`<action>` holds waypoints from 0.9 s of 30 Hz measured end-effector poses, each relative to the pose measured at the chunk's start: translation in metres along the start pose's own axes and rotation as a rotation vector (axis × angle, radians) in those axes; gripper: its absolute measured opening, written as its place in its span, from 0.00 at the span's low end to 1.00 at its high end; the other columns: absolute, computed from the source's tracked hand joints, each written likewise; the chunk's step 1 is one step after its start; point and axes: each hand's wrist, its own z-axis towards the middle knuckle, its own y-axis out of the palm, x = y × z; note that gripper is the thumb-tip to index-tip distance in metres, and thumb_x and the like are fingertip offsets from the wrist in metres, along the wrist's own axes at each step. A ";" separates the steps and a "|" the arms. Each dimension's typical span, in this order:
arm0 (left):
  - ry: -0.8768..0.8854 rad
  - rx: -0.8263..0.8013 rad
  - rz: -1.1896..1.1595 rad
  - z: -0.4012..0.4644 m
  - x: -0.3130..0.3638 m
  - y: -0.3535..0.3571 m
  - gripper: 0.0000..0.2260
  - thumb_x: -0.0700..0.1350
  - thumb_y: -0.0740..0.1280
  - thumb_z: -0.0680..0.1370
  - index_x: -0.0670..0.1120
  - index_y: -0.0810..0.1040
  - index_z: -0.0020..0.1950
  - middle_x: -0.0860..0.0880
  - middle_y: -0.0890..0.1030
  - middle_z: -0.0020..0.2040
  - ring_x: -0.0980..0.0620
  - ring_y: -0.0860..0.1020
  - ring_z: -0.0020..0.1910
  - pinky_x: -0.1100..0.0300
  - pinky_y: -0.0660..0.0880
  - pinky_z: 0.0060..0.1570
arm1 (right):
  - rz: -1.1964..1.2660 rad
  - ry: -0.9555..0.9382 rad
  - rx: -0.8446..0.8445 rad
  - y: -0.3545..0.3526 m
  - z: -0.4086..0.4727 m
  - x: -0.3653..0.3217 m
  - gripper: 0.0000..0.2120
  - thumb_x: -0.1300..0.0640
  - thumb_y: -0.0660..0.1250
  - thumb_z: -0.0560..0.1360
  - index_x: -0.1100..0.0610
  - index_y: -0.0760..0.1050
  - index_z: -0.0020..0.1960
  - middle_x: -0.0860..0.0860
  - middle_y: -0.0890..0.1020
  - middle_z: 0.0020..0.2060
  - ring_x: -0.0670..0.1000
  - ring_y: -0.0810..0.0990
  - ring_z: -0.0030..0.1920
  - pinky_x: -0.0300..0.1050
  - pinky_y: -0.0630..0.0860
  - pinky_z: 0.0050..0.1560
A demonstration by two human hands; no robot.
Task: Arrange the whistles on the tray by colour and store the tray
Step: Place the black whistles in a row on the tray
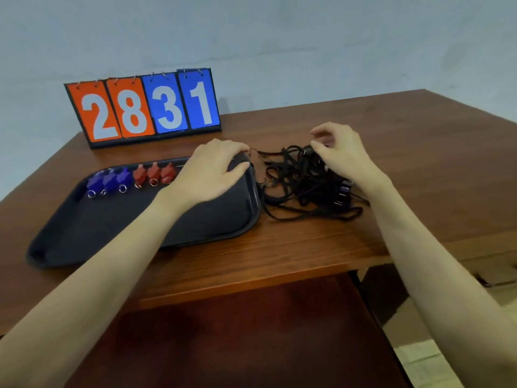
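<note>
Three blue whistles (pixel 108 180), three red whistles (pixel 154 172) on tray (pixel 140 236); left hand (pixel 208 175) pinches black whistle (pixel 241 158); right hand (pixel 342 152) pinches cord tangle (pixel 305 189) at 3 o'clock.

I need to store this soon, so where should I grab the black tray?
Grip the black tray by its raised rims at the two short ends, from the left and right. The whistles sit loose along the far edge, so lift it level.

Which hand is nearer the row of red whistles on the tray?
Left hand, just right of the red whistles; right hand is off the tray, over the black cords.
</note>
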 end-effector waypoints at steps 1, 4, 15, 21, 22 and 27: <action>0.010 -0.014 0.003 0.003 0.004 0.002 0.17 0.50 0.61 0.80 0.47 0.73 0.68 0.49 0.78 0.63 0.48 0.74 0.62 0.48 0.71 0.61 | 0.014 0.013 0.011 -0.004 0.001 0.003 0.13 0.57 0.63 0.78 0.58 0.76 0.61 0.53 0.80 0.56 0.47 0.78 0.53 0.36 0.69 0.53; 0.039 -0.065 0.024 0.012 0.013 0.007 0.17 0.51 0.61 0.80 0.48 0.73 0.68 0.49 0.79 0.61 0.48 0.74 0.60 0.47 0.71 0.60 | 0.034 0.035 0.050 -0.016 0.001 0.009 0.12 0.57 0.64 0.78 0.57 0.77 0.60 0.52 0.80 0.55 0.46 0.77 0.50 0.35 0.68 0.52; 0.133 -0.100 0.017 0.044 0.043 0.019 0.15 0.50 0.62 0.79 0.49 0.77 0.64 0.51 0.83 0.55 0.52 0.80 0.53 0.52 0.75 0.55 | -0.047 0.152 -0.002 -0.022 -0.001 0.032 0.09 0.56 0.71 0.74 0.59 0.80 0.52 0.51 0.80 0.39 0.47 0.77 0.41 0.42 0.75 0.46; 0.162 -0.091 0.003 0.050 0.053 0.021 0.14 0.50 0.62 0.80 0.49 0.77 0.64 0.51 0.82 0.58 0.52 0.78 0.56 0.53 0.73 0.57 | -0.298 0.199 -0.154 -0.004 0.006 0.028 0.17 0.52 0.70 0.74 0.64 0.76 0.56 0.59 0.82 0.49 0.58 0.81 0.48 0.52 0.80 0.50; 0.170 -0.080 -0.009 0.050 0.056 0.021 0.14 0.50 0.62 0.80 0.49 0.77 0.64 0.52 0.82 0.57 0.52 0.78 0.56 0.53 0.73 0.57 | -0.310 0.200 -0.159 -0.003 0.007 0.028 0.16 0.53 0.70 0.74 0.64 0.76 0.56 0.59 0.82 0.50 0.59 0.81 0.49 0.52 0.79 0.50; 0.229 -0.045 -0.143 0.049 0.078 0.021 0.10 0.47 0.64 0.79 0.50 0.80 0.58 0.55 0.82 0.49 0.56 0.77 0.48 0.55 0.75 0.50 | -0.081 0.274 -0.054 -0.013 0.007 0.042 0.15 0.55 0.69 0.75 0.60 0.78 0.59 0.56 0.81 0.50 0.53 0.79 0.47 0.44 0.76 0.48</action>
